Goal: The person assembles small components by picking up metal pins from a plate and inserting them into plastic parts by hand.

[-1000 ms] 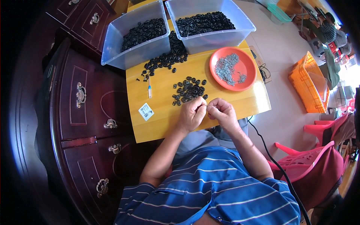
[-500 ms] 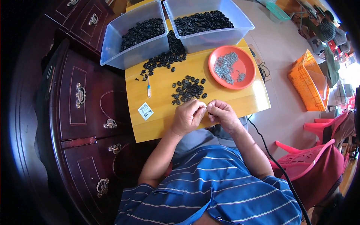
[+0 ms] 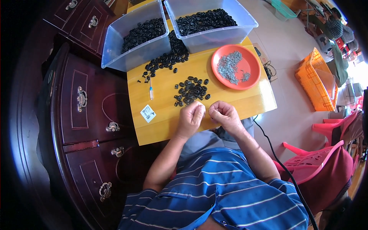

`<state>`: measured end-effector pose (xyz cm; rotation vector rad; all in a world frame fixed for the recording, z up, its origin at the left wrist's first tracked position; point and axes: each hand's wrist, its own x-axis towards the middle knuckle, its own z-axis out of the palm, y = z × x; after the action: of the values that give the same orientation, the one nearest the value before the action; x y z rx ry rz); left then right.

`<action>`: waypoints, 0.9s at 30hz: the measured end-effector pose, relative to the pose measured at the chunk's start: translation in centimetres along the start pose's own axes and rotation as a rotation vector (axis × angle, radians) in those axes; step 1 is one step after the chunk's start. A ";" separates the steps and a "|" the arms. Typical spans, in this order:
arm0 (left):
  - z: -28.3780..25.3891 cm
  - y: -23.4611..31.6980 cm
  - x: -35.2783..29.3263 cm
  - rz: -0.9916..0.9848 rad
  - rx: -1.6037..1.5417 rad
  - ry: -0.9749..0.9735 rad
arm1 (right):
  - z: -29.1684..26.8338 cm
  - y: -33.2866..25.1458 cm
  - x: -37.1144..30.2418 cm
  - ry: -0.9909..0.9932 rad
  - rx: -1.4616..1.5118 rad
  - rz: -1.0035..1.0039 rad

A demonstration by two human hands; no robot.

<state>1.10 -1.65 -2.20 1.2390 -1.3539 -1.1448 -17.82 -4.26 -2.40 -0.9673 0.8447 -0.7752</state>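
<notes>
Pressing thumb to curled fingers, the left hand [image 3: 190, 119] and right hand [image 3: 227, 118] hang by the table's [image 3: 161, 130] near edge; whether anything is clamped between the fingertips cannot be told. Just past the left hand lies a loose pile of black ovals [image 3: 195, 89]: the outermost on its right side point their long axes roughly toward the far edge, others at mixed angles. Earlier the two hands' fingertips all but met; now a gap parts them, the left hand having drawn away leftward. Farther out, a red plate [image 3: 255, 69] of metal bits [image 3: 229, 67] sits by the right edge, a label [image 3: 148, 113] near the left edge with a thin stick [image 3: 151, 92] beyond it, and two bins [image 3: 138, 57] along the far edge.
</notes>
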 end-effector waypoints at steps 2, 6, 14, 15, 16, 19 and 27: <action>0.2 -0.1 0.0 -0.038 -0.078 0.050 | -0.2 0.1 0.0 0.031 -0.001 -0.019; 0.3 -0.9 -0.3 -0.014 -0.112 0.127 | -0.8 -0.7 -0.1 0.116 -0.005 -0.029; -0.2 -1.8 -1.6 -0.014 -0.040 0.047 | -2.7 -2.6 -0.5 0.252 -0.722 -0.102; -0.2 -1.9 -1.6 -0.015 -0.042 0.046 | -2.7 -2.9 -0.6 0.253 -0.724 -0.100; -0.1 -1.9 -1.6 -0.004 -0.047 0.052 | -2.6 -3.1 -0.6 0.260 -0.767 -0.120; 0.1 -1.6 -1.5 0.007 -0.051 0.077 | -2.3 -3.5 -0.5 0.265 -0.820 -0.140; 0.0 -1.9 -2.2 0.019 -0.093 0.128 | -0.9 -3.8 1.7 0.206 -0.799 -0.189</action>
<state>1.41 0.46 -4.17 1.2089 -1.2017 -1.0851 -18.51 -7.47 0.32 -1.7113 1.2976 -0.7085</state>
